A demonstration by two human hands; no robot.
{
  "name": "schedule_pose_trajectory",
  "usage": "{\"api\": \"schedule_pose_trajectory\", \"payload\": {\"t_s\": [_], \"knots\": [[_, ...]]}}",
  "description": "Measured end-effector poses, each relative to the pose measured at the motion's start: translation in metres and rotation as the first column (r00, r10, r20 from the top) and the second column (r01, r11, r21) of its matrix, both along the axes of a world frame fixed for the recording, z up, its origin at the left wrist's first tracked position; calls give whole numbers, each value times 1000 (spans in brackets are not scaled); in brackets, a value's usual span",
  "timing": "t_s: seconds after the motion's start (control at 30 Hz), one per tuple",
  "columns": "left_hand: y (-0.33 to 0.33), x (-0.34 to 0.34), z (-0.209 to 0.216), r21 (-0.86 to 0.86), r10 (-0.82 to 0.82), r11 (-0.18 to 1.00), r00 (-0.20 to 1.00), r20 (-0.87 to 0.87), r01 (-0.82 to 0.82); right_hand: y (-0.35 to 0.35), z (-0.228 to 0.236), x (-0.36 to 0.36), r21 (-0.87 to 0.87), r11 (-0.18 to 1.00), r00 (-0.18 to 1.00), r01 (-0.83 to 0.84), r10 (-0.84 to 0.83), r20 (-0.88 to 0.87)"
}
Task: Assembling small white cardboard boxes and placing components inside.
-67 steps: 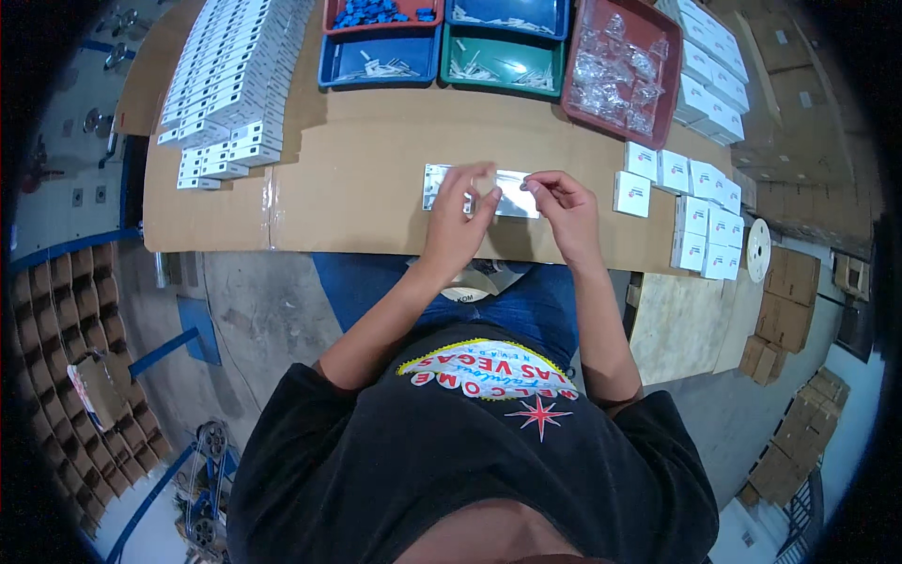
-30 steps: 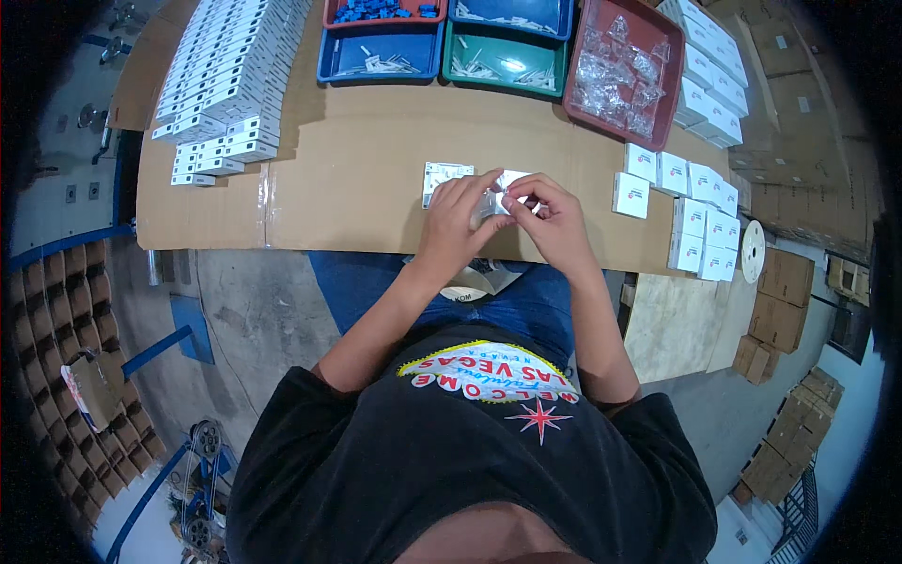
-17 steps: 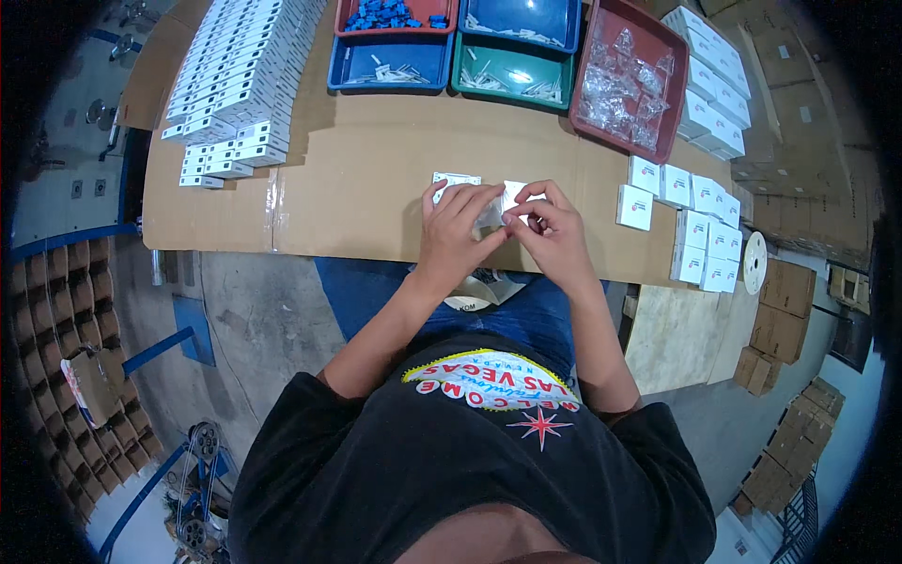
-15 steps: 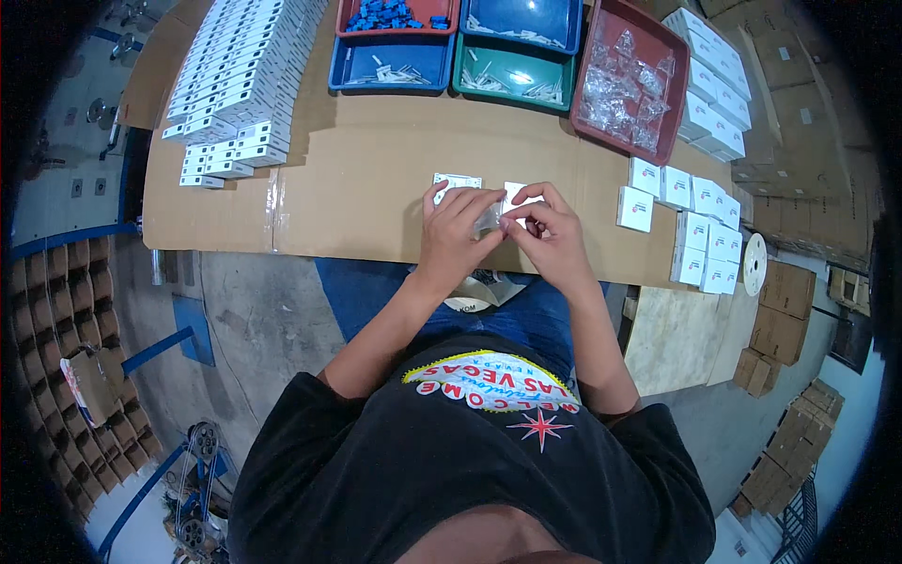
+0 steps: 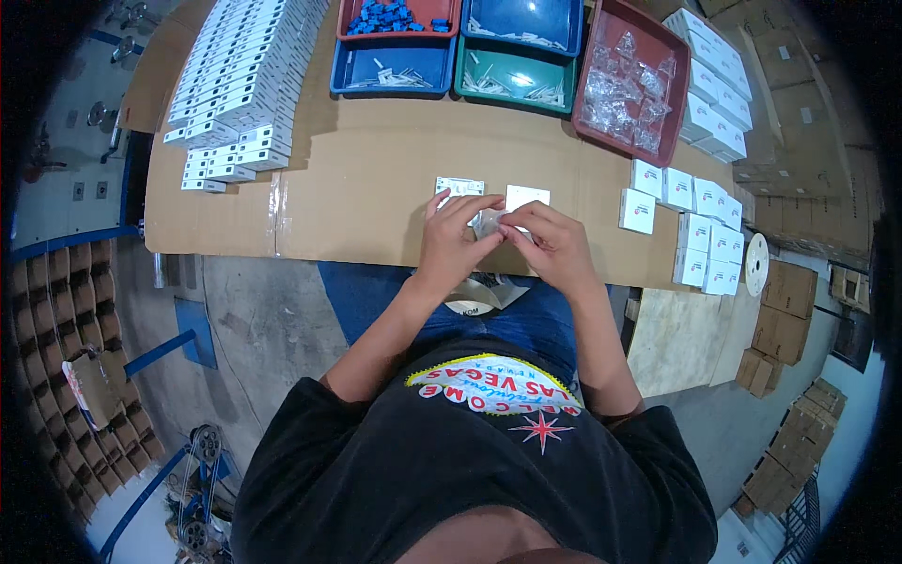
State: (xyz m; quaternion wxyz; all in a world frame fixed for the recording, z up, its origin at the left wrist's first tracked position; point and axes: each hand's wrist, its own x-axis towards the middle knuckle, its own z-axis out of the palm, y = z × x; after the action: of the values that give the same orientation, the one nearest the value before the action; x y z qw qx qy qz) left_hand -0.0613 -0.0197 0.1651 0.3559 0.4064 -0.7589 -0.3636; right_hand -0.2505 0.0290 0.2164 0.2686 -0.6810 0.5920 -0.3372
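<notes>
Between my hands, just above the cardboard-covered table, is a small clear plastic bag (image 5: 488, 224). My left hand (image 5: 449, 242) pinches its left side, thumb below and fingers above. At its right edge the fingertips of my right hand (image 5: 558, 246) are closed together. Part of the bag is hidden by my fingers, and its contents are too small to make out. Behind my left fingers lies an open white box or tray (image 5: 459, 182) with small details. A plain white box (image 5: 527, 195) sits just beyond my right hand.
Tall stacks of white boxes (image 5: 240, 85) stand at the far left. Blue (image 5: 395, 91), green (image 5: 512, 94) and red (image 5: 669, 141) trays hold small white parts and clear bags. Several white boxes (image 5: 637, 211) lie at right. The table's near edge (image 5: 376, 258) runs under my forearms.
My right fingers have drawn down and closed at the bag's edge, uncovering more of the white box behind. My left hand has barely moved.
</notes>
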Motion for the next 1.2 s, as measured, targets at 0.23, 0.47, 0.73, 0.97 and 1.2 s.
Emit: {"api": "schedule_pose_trajectory", "payload": {"t_s": [0.23, 0.47, 0.73, 0.97, 1.2], "knots": [[0, 4, -7, 131, -27, 991, 999, -38, 32, -4, 2, 3, 83, 996, 999, -20, 24, -46], [-3, 11, -29, 236, 209, 960, 946, -248, -150, -48, -7, -13, -17, 999, 993, 46, -43, 111], [-14, 44, -90, 37, 363, 931, 914, -182, -363, -184, -81, -56, -39, 985, 974, 170, -174, -145], [-18, 46, -97, 137, 467, 884, 861, -202, -447, -267, -100, -59, 203, 969, 851, 138, -11, -525], [-18, 46, -91, 156, 452, 890, 873, -185, -428, -279, -101, -67, 196, 978, 776, 74, 67, -627]]}}
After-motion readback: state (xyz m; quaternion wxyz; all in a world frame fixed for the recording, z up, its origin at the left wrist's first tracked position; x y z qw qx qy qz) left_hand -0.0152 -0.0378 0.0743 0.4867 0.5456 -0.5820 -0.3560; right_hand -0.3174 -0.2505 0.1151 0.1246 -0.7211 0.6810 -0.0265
